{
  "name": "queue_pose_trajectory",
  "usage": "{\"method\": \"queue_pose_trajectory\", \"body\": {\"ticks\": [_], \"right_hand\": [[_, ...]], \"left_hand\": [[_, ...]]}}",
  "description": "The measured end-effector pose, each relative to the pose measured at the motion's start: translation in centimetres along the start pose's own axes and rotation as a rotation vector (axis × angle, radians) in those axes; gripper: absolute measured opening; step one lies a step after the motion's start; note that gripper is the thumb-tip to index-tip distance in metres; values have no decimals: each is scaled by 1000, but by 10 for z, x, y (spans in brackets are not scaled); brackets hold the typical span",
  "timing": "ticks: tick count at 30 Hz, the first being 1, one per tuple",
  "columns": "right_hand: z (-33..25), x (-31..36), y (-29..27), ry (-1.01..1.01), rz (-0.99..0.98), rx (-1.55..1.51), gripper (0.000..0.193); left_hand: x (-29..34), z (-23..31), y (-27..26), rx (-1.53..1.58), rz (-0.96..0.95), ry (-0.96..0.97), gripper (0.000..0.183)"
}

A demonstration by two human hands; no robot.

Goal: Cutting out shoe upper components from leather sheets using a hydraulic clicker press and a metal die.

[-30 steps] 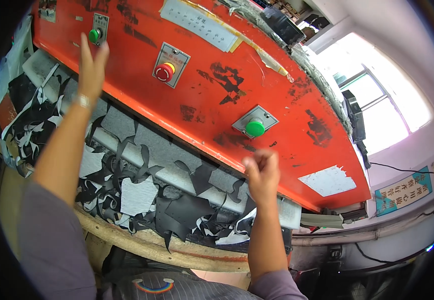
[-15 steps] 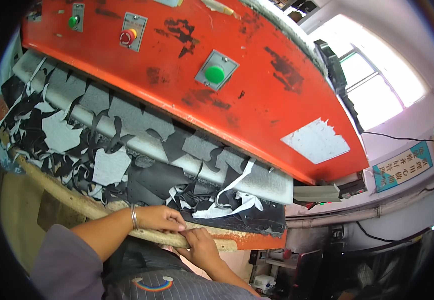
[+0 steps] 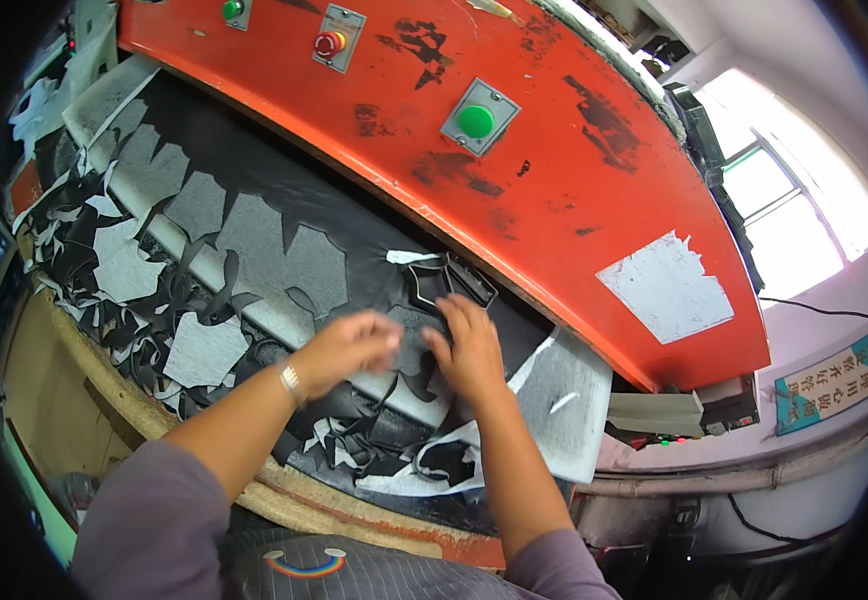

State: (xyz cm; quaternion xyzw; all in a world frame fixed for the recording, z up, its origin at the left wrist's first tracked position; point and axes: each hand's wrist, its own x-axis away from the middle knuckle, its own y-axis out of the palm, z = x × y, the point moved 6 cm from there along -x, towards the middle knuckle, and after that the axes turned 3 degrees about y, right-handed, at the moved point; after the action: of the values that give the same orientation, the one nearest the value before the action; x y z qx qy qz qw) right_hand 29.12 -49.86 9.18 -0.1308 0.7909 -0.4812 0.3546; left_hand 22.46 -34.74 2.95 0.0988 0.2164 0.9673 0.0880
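A metal-edged cutting die (image 3: 452, 284) rests on a sheet of black leather-like material (image 3: 244, 155), partly under the red machine's edge. My right hand (image 3: 469, 345) reaches to its near side, thumb apart from the fingers and fingertips at the die's rim. To the left, my left hand (image 3: 352, 348) hovers over the pale cutting board (image 3: 169, 235), its fingertips smeared by motion. A white scrap (image 3: 411, 257) lies beside the die. Angular gaps cut along the black sheet's near edge show the grey board beneath.
The red machine front (image 3: 544, 190) overhangs the board, with a green button (image 3: 475, 121) and a red knob (image 3: 329, 44). Black and white offcuts (image 3: 159, 300) heap along the near side, inside a worn curved edge (image 3: 294, 497). A framed sign (image 3: 834, 382) hangs at right.
Both hands have risen from the near edge to over the board, the right reaching the die. The view has shifted, and the black sheet and die under the machine now show.
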Motion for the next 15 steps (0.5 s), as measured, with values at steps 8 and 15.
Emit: {"method": "queue_pose_trajectory", "body": {"ticks": [8, 15], "right_hand": [[37, -5, -24, -24, 59, -298, 15], [7, 101, -48, 325, -28, -1132, 23]], "left_hand": [[-73, 0, -13, -342, 205, 156, 72], [-29, -27, 90, -191, -343, 148, 107]]}}
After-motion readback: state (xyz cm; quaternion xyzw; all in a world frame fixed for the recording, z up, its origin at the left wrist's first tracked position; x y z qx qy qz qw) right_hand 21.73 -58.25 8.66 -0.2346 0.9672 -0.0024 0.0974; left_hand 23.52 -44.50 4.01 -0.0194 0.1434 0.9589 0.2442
